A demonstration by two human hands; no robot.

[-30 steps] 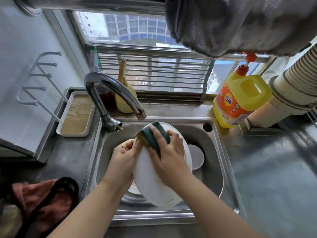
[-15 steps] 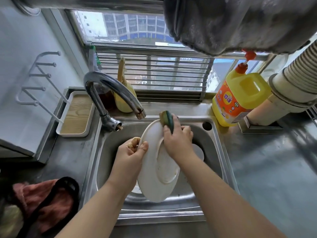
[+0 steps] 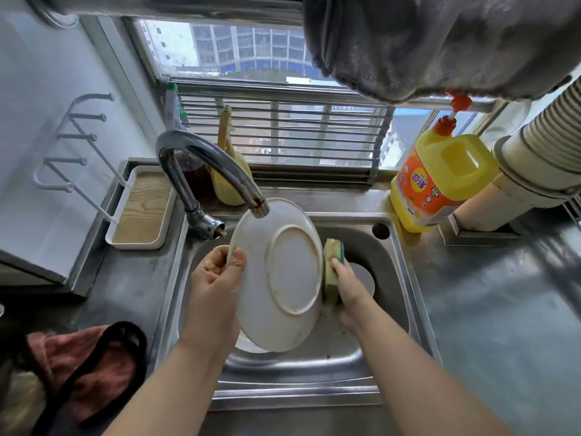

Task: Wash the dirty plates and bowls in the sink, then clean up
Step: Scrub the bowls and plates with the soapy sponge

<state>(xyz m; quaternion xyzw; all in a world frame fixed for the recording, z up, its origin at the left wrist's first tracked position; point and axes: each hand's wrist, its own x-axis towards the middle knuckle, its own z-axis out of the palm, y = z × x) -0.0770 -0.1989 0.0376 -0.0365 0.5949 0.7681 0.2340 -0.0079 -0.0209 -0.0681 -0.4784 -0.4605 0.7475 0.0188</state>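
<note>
A white plate (image 3: 284, 272) is held tilted over the steel sink (image 3: 405, 278), its underside with the foot ring facing me. My left hand (image 3: 217, 284) grips its left rim, thumb on the back. My right hand (image 3: 349, 287) holds a yellow-green sponge (image 3: 332, 272) against the plate's right edge. The plate's top edge sits just under the tap spout (image 3: 259, 209); no water shows. More white crockery lies in the basin: one piece (image 3: 248, 346) under the plate, another (image 3: 364, 280) behind my right hand.
A yellow detergent jug (image 3: 440, 180) stands on the counter at the sink's back right, beside a ribbed duct (image 3: 540, 158). A white tray with a rack (image 3: 141, 209) sits left of the tap. A reddish cloth (image 3: 85, 366) lies front left. Grey fabric (image 3: 440, 42) hangs overhead.
The plate has been turned so its underside faces me and lifted toward the tap. My right hand with the sponge has slid from the plate's top edge down to its right edge.
</note>
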